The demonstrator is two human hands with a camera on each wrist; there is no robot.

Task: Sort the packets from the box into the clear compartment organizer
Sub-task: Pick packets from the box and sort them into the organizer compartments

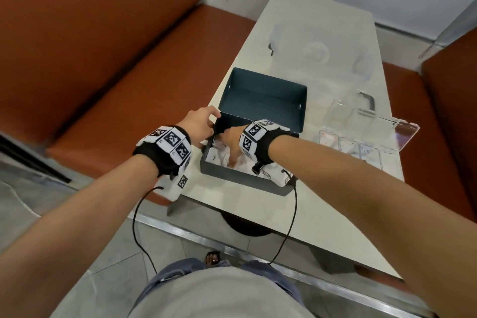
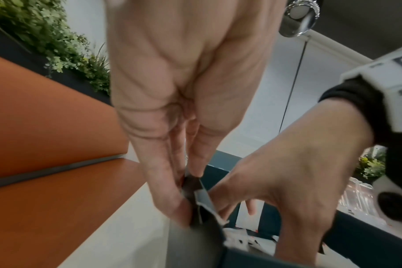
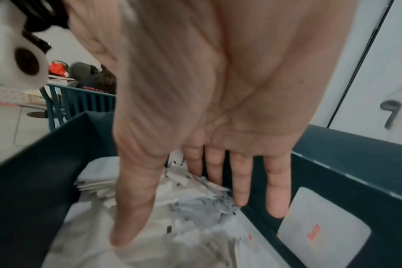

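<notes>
A dark teal box (image 1: 240,181) stands open on the white table (image 1: 322,217), its lid (image 1: 263,100) tipped up behind it. White packets (image 3: 195,228) fill the box; one flat against the wall (image 3: 321,234) reads "Salt" in red. My left hand (image 1: 213,126) pinches the box's near-left corner (image 2: 202,195) between thumb and fingers. My right hand (image 3: 181,217) reaches down into the packet pile with straight fingers and thumb. The head view shows the right hand (image 1: 228,148) inside the box. The clear compartment organizer (image 1: 366,148) lies just right of the box.
The organizer's clear lid (image 1: 405,134) lies open toward the right. More clear plastic ware (image 1: 315,51) sits at the table's far end. Orange bench seats (image 1: 129,80) flank the table on both sides. Cables hang from both wrist cameras over the table's near edge.
</notes>
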